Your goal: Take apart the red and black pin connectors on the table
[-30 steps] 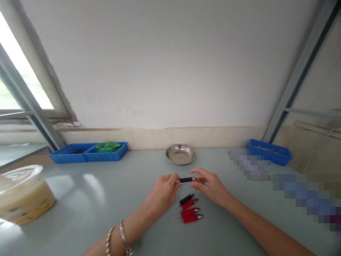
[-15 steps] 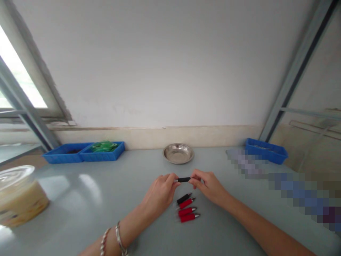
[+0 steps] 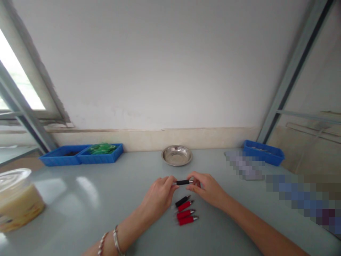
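Observation:
My left hand (image 3: 161, 193) pinches the left end of a short pen barrel with a black grip (image 3: 182, 182), held level above the table. The fingers of my right hand (image 3: 209, 188) close around its right end, where a silver tip shows. Just below my hands lie similar pen barrels side by side: a black one (image 3: 182, 201) and three red ones, the nearest red barrel (image 3: 186, 220) lowest. Their silver tips point right, and their left ends look clear.
A round metal dish (image 3: 177, 165) stands by the wall. Two blue trays (image 3: 99, 159) sit at the back left, one with green pieces, one with dark pieces. Another blue tray (image 3: 263, 153) is at the back right. A lidded tub (image 3: 20, 204) stands at left; blurred items lie right.
The silver tip at the barrel's right end now shows between my right fingers, which have shifted their hold. My left hand keeps its pinch. The view has moved slightly.

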`<action>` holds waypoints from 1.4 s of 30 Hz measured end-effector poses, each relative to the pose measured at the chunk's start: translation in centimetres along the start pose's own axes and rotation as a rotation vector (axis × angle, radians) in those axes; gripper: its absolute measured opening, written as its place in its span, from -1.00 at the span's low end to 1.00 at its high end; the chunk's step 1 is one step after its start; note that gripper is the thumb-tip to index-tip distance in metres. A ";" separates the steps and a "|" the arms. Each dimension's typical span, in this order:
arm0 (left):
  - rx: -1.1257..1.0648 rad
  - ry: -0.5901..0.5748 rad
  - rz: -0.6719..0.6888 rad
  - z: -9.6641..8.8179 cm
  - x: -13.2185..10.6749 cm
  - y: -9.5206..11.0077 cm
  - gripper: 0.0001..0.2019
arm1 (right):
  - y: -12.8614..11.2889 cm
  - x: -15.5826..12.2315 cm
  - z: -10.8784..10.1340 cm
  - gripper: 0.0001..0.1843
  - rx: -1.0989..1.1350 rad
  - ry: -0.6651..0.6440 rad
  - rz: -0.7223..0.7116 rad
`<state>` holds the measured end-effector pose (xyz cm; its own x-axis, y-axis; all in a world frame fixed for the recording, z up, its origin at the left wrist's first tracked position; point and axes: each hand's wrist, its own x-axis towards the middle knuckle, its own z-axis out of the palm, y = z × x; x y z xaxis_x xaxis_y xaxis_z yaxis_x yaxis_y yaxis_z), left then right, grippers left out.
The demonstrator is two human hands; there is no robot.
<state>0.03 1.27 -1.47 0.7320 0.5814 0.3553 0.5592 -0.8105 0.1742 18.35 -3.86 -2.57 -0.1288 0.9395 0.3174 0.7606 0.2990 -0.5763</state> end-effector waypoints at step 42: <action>-0.064 -0.260 0.078 -1.2 -0.6 1.0 -0.34 | -0.9 -1.5 -0.9 -0.51 0.034 -0.340 -0.063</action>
<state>-0.31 0.03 -0.37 0.8516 0.5095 0.1234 0.4781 -0.8514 0.2158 18.42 -5.70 -1.85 -0.3843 0.9191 0.0871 0.7237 0.3585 -0.5897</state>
